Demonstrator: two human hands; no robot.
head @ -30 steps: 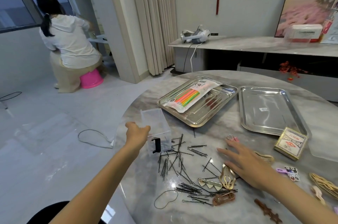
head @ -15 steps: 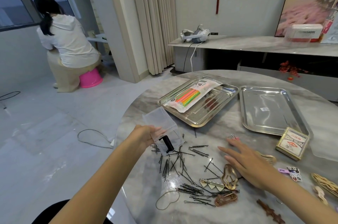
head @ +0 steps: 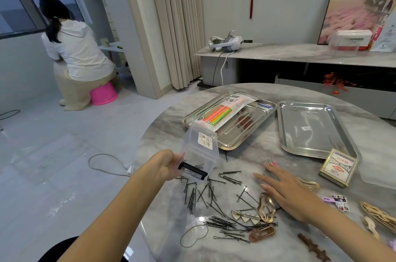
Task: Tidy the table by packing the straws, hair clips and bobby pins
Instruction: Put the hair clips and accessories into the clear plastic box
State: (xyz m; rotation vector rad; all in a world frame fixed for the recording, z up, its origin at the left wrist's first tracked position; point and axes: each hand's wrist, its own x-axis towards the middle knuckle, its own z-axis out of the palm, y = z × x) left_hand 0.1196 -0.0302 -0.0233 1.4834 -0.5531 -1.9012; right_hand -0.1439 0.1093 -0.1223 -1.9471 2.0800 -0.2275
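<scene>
The left hand point(head: 169, 165) grips a clear box point(head: 200, 150) by its near end, fingers curled round the wall beside the black clasp point(head: 192, 170). The box is held off the table point(head: 257, 154), tilted, with the clasp end low and over the far edge of the scattered pins point(head: 205, 195). Held this way it looks meant as the pins' container, brought to the pile rather than the pile to it. Whether its lid is open cannot be told through the clear plastic.

The right hand point(head: 285, 193) is flat and holds nothing, palm down, fingers straight and pointing towards the pins, just beside the gold clips point(head: 265, 208). That pose would suit sweeping loose pins towards the box. Whether the palm touches the table is unclear.

The straws point(head: 220, 115) lie in their packet in the left tray point(head: 248, 131), so that part seems done. Pins and clips lie loose on the near table, the clips mostly right of the pins, a few mixed among them. Packing the pins seems the step in hand, barely begun.
</scene>
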